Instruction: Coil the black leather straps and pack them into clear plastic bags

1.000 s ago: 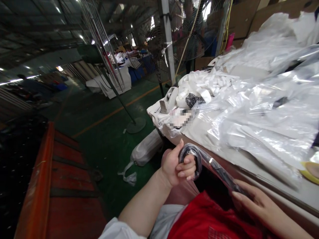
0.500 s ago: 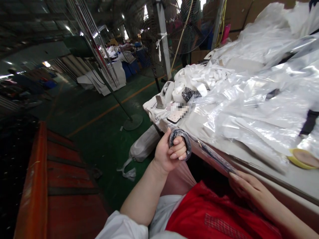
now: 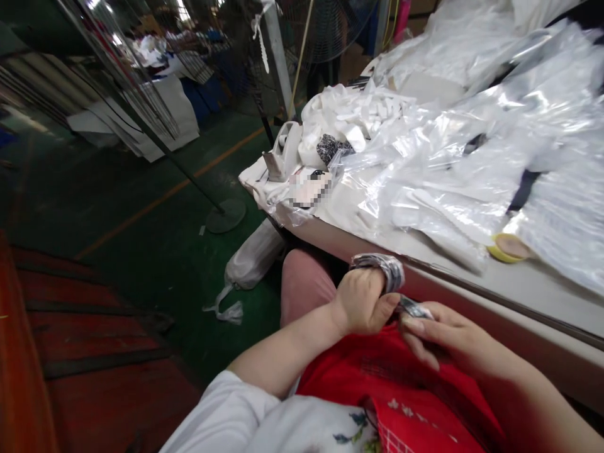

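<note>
The left hand (image 3: 361, 302) was closed in a fist around a dark strap sleeved in shiny clear plastic (image 3: 384, 269), which looped over the top of the fist just below the edge of the long white worktable (image 3: 519, 286). The right hand (image 3: 441, 336) sat just beside it, thumb and fingers pinched together on the strap's free end (image 3: 415, 308) above a red cloth (image 3: 406, 390) lying across the lap. The two hands were almost touching — the strap ran short between them.

The step in hand looked like winding the strap into a coil around the left fist. The next move would call for the right hand to feed the tail up and over while the left kept its clamp, so the slippery sleeve did not let the loops slide off.

On the table lay heaps of crumpled clear plastic bags (image 3: 472, 163), a pile of white fabric strips (image 3: 358, 113) and a yellow tape roll (image 3: 507, 246) — none near the hands.
</note>
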The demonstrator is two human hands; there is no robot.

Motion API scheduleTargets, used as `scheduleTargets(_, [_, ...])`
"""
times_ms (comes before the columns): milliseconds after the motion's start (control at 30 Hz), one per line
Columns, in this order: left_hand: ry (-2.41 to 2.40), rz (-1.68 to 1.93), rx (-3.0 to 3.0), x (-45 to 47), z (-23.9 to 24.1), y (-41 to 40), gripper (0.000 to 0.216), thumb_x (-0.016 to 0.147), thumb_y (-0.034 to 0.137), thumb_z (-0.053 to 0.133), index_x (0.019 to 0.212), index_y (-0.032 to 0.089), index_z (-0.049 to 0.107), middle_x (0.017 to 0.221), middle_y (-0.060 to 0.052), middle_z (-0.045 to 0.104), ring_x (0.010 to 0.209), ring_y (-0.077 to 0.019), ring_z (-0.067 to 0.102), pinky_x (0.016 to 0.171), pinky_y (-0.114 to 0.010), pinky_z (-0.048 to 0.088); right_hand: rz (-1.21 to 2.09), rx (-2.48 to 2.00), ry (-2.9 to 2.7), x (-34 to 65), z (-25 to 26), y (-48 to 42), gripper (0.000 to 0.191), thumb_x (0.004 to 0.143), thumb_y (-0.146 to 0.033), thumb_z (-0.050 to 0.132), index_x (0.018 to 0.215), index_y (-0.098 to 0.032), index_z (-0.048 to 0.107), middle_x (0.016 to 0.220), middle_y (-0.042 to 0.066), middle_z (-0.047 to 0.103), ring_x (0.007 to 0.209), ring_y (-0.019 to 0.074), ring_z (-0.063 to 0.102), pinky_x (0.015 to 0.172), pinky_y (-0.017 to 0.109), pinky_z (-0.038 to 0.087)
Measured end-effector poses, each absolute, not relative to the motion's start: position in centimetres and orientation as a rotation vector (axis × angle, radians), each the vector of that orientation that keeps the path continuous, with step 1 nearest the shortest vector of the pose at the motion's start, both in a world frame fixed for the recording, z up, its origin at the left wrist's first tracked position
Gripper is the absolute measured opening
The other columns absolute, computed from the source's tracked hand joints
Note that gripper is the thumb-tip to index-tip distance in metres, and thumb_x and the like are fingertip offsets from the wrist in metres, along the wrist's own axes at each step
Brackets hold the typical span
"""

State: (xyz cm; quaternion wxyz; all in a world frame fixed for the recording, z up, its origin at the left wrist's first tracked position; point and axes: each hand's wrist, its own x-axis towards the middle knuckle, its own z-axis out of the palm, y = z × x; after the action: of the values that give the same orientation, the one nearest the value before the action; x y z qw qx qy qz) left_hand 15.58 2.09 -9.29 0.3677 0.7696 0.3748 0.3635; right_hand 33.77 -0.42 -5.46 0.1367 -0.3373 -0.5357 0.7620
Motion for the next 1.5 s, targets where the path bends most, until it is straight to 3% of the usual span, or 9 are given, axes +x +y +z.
scheduleTargets(300, [1.005,0.504,2.272,15.3,-9.3,2.0,0.048,0.092,0.051,0.043,0.057,0.021,0.057,0.057,-0.006,0.058,0.059,-0.0208,0.055,0.064,-0.029,0.04,1.509,-1.348,-2.139,37.5,-6.9,1.1,0.038,0.091,-0.054,0.055,0.088,-0.02,0.07,0.082,0.004,0.07,0.076,0.0204,0.06,0.069,0.028,0.046])
scheduleTargets(467, [0.83,0.106,1.631,14.4,-10.0,2.4,0.076,0.093,0.069,0.014,0.06,0.02,0.06,0.043,0.001,0.047,0.039,-0.0136,0.05,0.051,-0.025,0.039,1.152,-1.306,-2.428,37.5,-7.6,1.9,0.042,0.097,-0.051,0.044,0.098,-0.023,0.074,0.094,0.007,0.073,0.085,0.024,0.065,0.081,0.034,0.047])
scheduleTargets(600, [0.662,-0.004,1.169,13.1,-10.4,2.5,0.076,0.084,0.081,0.025,0.064,0.017,0.062,0.036,0.005,0.037,0.032,-0.0126,0.043,0.042,-0.025,0.037,1.288,-1.321,-2.425,37.4,-7.9,2.0,0.04,0.096,-0.052,0.046,0.096,-0.024,0.076,0.087,0.005,0.074,0.077,0.0227,0.067,0.073,0.031,0.048])
scheduleTargets(733, [0.514,0.075,0.826,12.5,-10.8,2.7,0.072,0.087,0.076,0.032,0.067,0.014,0.063,0.033,0.006,0.035,0.03,-0.0121,0.041,0.039,-0.024,0.036,1.511,-1.218,-2.194,36.0,-8.5,1.1,0.042,0.098,-0.051,0.042,0.096,-0.021,0.071,0.09,0.005,0.074,0.08,0.022,0.066,0.077,0.03,0.05])
scheduleTargets(1000, [0.39,0.495,0.426,14.4,-11.3,2.8,0.079,0.093,0.071,0.016,0.063,0.014,0.062,0.029,0.007,0.029,0.027,-0.0102,0.035,0.045,-0.024,0.043,1.247,-1.221,-1.841,31.4,-11.1,-1.7,0.038,0.1,-0.047,0.035,0.113,-0.018,0.056,0.099,0.01,0.071,0.088,0.024,0.066,0.085,0.034,0.053])
scheduleTargets(1133, [0.59,0.656,0.499,15.2,-13.0,2.0,0.069,0.086,0.074,0.04,0.069,0.012,0.065,0.044,0.001,0.05,0.046,-0.0126,0.054,0.059,-0.027,0.05,1.289,-1.288,-2.018,33.6,-9.5,-0.7,0.034,0.098,-0.047,0.042,0.103,-0.02,0.061,0.098,0.008,0.072,0.089,0.0251,0.067,0.085,0.034,0.051])
scheduleTargets(1233, [0.909,0.857,0.835,15.4,-13.7,1.5,0.054,0.089,0.062,0.05,0.1,0.012,0.069,0.083,-0.005,0.068,0.075,-0.0142,0.064,0.074,-0.026,0.051,1.406,-1.33,-2.226,35.7,-8.6,-0.2,0.032,0.097,-0.047,0.046,0.102,-0.021,0.065,0.096,0.006,0.073,0.086,0.0248,0.067,0.082,0.033,0.05])
scheduleTargets(1333, [0.897,0.762,1.394,15.5,-13.2,1.0,0.05,0.094,0.051,0.046,0.126,0.016,0.062,0.111,-0.011,0.067,0.095,-0.0189,0.065,0.087,-0.032,0.051,1.407,-1.365,-2.393,36.5,-8.9,-0.2,0.031,0.094,-0.045,0.051,0.096,-0.021,0.069,0.092,0.007,0.074,0.079,0.0249,0.067,0.076,0.032,0.049])
scheduleTargets(1500, [0.871,0.555,1.84,16.1,-12.8,-0.3,0.039,0.094,0.037,0.052,0.125,0.018,0.065,0.121,-0.011,0.07,0.107,-0.0221,0.065,0.098,-0.033,0.048,1.54,-1.327,-2.282,36.0,-10.4,-0.8,0.031,0.093,-0.04,0.052,0.099,-0.017,0.073,0.098,0.009,0.075,0.084,0.0244,0.067,0.078,0.031,0.049])
